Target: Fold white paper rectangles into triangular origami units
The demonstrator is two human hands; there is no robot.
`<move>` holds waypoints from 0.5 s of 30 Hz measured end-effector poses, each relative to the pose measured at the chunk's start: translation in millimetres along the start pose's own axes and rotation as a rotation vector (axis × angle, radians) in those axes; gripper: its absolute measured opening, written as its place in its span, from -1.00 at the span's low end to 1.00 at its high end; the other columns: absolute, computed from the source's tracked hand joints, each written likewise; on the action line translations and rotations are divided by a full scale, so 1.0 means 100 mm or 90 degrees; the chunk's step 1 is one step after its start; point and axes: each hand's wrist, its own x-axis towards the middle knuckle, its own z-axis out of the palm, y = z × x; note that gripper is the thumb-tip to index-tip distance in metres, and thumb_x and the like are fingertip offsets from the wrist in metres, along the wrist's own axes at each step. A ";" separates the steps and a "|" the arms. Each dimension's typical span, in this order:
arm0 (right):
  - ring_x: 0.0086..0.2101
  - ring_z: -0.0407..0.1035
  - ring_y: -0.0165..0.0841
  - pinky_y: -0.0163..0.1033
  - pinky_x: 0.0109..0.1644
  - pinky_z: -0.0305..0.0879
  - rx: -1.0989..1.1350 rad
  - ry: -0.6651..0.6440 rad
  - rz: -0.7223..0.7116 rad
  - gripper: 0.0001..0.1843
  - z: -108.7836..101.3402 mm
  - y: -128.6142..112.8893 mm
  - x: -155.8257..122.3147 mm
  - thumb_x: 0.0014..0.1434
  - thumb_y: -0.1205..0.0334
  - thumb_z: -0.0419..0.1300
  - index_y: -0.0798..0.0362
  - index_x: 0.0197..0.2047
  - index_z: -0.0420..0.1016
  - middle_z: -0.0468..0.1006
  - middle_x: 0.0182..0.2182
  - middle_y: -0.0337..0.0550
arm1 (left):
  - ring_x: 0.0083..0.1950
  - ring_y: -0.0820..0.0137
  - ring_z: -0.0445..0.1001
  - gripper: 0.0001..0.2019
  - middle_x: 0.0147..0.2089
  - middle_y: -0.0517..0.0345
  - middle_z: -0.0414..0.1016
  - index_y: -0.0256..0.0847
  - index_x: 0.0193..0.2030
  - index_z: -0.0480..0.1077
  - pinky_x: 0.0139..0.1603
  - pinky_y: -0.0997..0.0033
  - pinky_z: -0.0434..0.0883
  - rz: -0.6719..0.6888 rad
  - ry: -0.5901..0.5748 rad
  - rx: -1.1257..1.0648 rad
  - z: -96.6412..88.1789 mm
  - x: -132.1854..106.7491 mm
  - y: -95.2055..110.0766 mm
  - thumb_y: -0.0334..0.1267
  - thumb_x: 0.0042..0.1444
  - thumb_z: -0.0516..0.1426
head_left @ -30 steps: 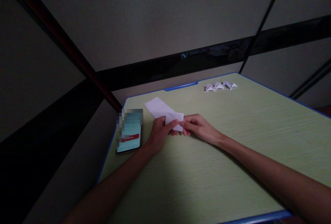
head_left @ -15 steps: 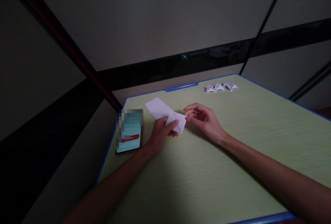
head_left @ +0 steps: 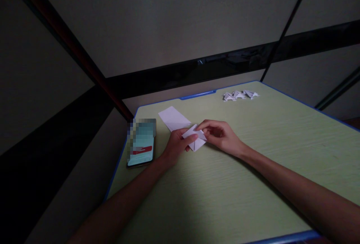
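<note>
The folded paper [head_left: 199,145] is pinched firmly by the left hand [head_left: 177,142]; its far-right edges, touched by the right hand [head_left: 223,133], grip indeterminable, should be squarely aligned.

No legible text or numbers

There is one surface [head_left: 267,139], with one blue bar [head_left: 197,95] on its far edge. The visible paper items number five: three paper figures [head_left: 237,94] near the far right corner, one flat strip [head_left: 173,117] toward the far left corner, and one folded paper [head_left: 199,144] at the two grips. Whether the strip is one layer or several cannot be told. The grips are one left grip [head_left: 174,142] and one right grip [head_left: 222,135]. Of phones there is one, a lit phone [head_left: 144,139] by the left edge.
</note>
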 end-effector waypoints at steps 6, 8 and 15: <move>-0.47 0.26 -0.47 -0.30 -0.41 0.16 -0.060 -0.058 -0.028 -0.91 -0.11 0.03 0.04 -0.08 0.31 0.17 0.13 -0.46 0.47 0.42 -0.42 -0.13 | -0.67 0.60 0.15 -0.79 -0.70 0.28 0.23 -0.33 -0.60 0.34 -0.67 0.59 0.07 -0.026 -0.001 0.021 -0.01 0.01 0.01 -0.19 -0.20 0.15; -0.47 0.27 -0.46 -0.31 -0.43 0.16 -0.053 -0.072 -0.005 -0.92 -0.14 0.03 0.05 -0.11 0.29 0.20 0.12 -0.49 0.48 0.43 -0.46 -0.15 | -0.68 0.60 0.16 -0.80 -0.71 0.28 0.23 -0.33 -0.63 0.33 -0.67 0.58 0.08 -0.036 -0.008 0.024 -0.01 0.01 0.01 -0.20 -0.21 0.15; -0.53 0.26 -0.50 -0.32 -0.45 0.17 0.013 0.033 0.106 -0.84 -0.05 0.02 0.03 -0.14 0.22 0.22 0.17 -0.55 0.45 0.43 -0.56 -0.21 | -0.67 0.58 0.19 -0.78 -0.71 0.25 0.26 -0.33 -0.65 0.33 -0.67 0.58 0.12 -0.025 -0.021 0.020 0.00 0.00 0.03 -0.19 -0.19 0.13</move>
